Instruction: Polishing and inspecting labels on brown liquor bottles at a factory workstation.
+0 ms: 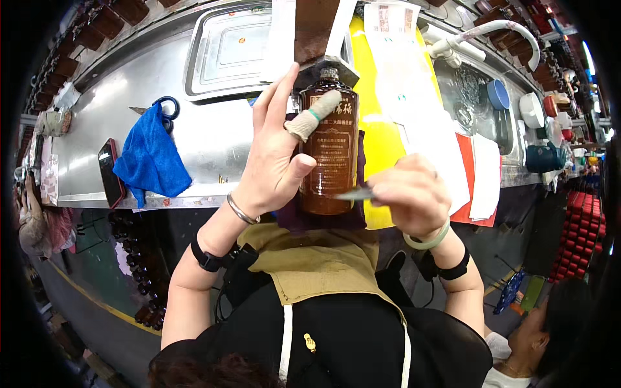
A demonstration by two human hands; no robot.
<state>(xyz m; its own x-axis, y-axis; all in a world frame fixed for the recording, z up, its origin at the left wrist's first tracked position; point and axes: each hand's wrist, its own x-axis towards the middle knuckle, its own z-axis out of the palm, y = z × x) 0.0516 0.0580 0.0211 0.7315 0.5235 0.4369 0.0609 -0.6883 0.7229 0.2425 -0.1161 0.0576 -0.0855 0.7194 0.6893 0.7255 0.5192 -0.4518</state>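
Note:
A brown glass bottle [328,165] with pale lettering lies on a dark purple cloth [310,220] at the bench's front edge, its neck pointing away from me. My left hand [275,152] rests along its left side, fingers stretched and spread. One finger, in a knitted cover [314,118] with a green band, lies across the upper face of the bottle. In my right hand [414,194], a thin grey blade-like tool [354,194] is pinched, its tip over the bottle's lower right part. The exact kind of tool is blurred.
Left on the metal bench are a blue cloth [152,155], dark-handled scissors [169,107] and a phone [111,173]. A metal tray [229,55] stands behind. White paper sheets [411,97] cover a yellow sheet [370,129] on the right, near a sink with a tap [498,27]. Someone sits at lower right.

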